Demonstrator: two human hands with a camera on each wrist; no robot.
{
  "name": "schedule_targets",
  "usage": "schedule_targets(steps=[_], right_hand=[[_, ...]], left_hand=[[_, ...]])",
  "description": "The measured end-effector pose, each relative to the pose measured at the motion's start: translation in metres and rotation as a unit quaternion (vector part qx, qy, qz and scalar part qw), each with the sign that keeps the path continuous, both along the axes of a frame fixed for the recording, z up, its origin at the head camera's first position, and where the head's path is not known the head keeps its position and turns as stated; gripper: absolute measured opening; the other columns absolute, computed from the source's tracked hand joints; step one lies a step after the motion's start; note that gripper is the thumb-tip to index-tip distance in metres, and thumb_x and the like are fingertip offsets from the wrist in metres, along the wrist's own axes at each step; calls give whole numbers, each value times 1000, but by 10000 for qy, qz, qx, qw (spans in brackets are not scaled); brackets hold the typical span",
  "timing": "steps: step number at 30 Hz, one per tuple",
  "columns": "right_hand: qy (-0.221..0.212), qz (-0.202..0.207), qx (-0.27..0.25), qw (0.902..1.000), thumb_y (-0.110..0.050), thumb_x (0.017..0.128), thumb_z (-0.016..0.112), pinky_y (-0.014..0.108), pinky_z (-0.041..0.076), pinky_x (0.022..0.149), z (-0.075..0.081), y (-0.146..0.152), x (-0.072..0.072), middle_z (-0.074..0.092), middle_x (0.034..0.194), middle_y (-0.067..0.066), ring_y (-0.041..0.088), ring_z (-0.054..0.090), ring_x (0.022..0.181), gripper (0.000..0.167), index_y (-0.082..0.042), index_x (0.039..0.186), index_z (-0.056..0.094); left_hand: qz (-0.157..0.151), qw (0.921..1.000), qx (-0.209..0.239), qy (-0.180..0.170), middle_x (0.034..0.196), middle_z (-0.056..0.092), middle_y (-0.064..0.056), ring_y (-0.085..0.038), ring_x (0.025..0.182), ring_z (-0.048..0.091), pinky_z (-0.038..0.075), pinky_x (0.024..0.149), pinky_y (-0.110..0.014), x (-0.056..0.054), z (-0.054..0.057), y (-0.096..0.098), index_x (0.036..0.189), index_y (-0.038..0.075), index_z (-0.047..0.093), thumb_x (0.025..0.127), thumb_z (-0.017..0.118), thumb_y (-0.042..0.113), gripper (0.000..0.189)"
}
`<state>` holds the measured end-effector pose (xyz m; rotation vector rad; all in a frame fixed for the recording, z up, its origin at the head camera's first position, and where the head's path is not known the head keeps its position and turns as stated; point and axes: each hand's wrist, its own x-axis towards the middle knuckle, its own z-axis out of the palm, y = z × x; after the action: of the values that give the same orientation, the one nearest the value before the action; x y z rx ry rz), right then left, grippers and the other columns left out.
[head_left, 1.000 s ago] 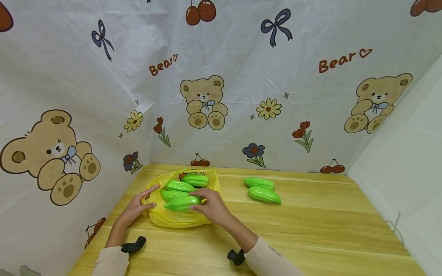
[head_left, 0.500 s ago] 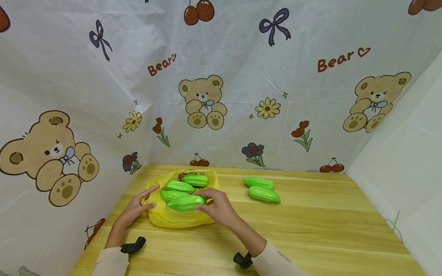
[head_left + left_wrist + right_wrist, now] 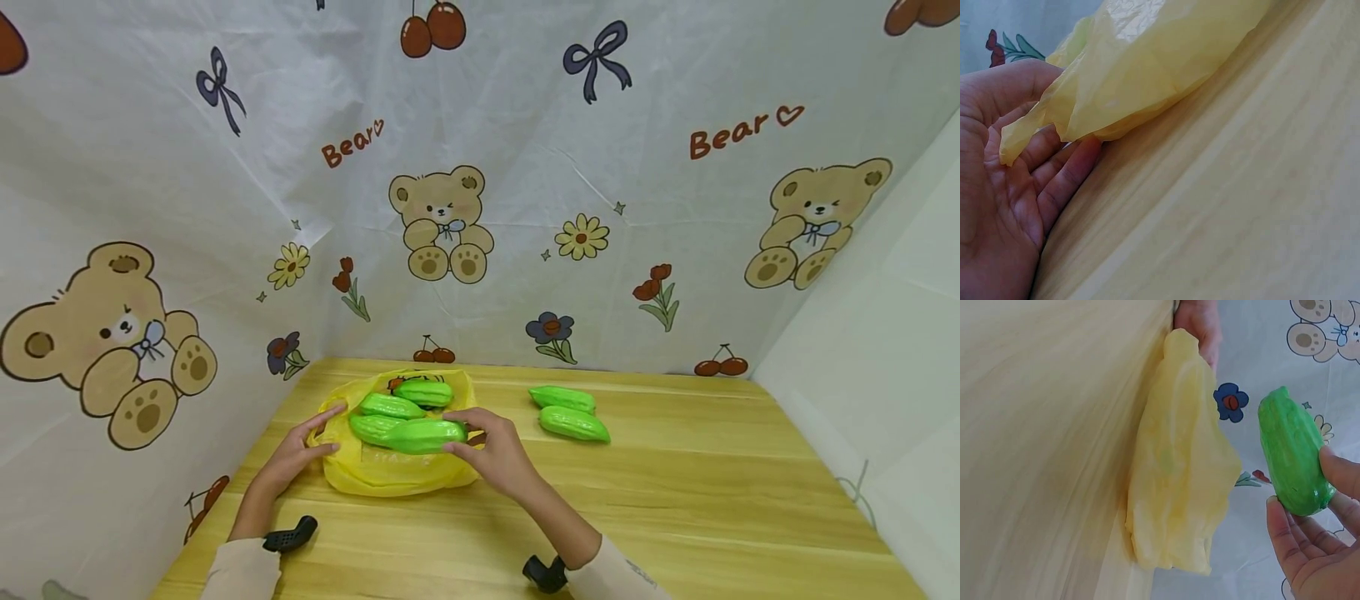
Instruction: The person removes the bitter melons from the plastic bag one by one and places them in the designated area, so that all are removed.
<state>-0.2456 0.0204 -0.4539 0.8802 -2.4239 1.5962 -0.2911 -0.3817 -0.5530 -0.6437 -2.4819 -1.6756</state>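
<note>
My right hand (image 3: 498,450) pinches the end of a bright green bitter melon (image 3: 423,437) between thumb and fingers. That melon is raised over the mouth of a yellow plastic bag (image 3: 382,479), as the right wrist view shows too. Inside the bag lie several more green bitter melons (image 3: 392,406). My left hand (image 3: 292,454) holds the bag's left rim, the thin plastic between its thumb and fingers. In the left wrist view a fold of the bag (image 3: 1154,69) hangs over the palm and hides some of the fingers.
Two more bitter melons (image 3: 573,422) lie side by side on the wooden table (image 3: 675,483), right of the bag. A white cloth (image 3: 517,308) printed with bears and flowers hangs behind the table. A thin cable (image 3: 862,500) shows by the right wall.
My right hand has shifted right with the bitter melon, from over the middle of the bag toward its right rim. The left hand has stayed at the bag's left rim.
</note>
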Motion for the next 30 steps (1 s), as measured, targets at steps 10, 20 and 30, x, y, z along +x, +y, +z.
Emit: schedule_targets(steps=[10, 20, 30], right_hand=[[-78, -254, -193, 9995, -14, 89, 79, 37, 59, 81, -5, 22, 2, 70, 122, 3, 25, 68, 101, 39, -13, 127, 71], [-271, -697, -101, 9971, -14, 88, 79, 38, 58, 84, -13, 50, 6, 68, 127, 1, 28, 66, 106, 41, -16, 128, 71], [-450, -1118, -20, 9927, -11, 87, 80, 36, 57, 84, -18, 75, 11, 68, 124, -3, 23, 66, 105, 43, -22, 127, 71]], left_hand=[[10, 10000, 23, -19, 160, 35, -21, -5, 146, 26, 25, 102, -8, -1, 0, 0, 154, 2, 42, 96, 67, 5, 63], [-19, 10000, 37, -23, 160, 34, -22, -29, 151, 21, 25, 102, -7, -1, 2, 1, 153, 1, 42, 95, 68, 5, 63], [-47, 10000, -19, -20, 161, 33, -23, -29, 151, 20, 24, 102, -7, -1, -1, 0, 154, 3, 42, 96, 67, 5, 63]])
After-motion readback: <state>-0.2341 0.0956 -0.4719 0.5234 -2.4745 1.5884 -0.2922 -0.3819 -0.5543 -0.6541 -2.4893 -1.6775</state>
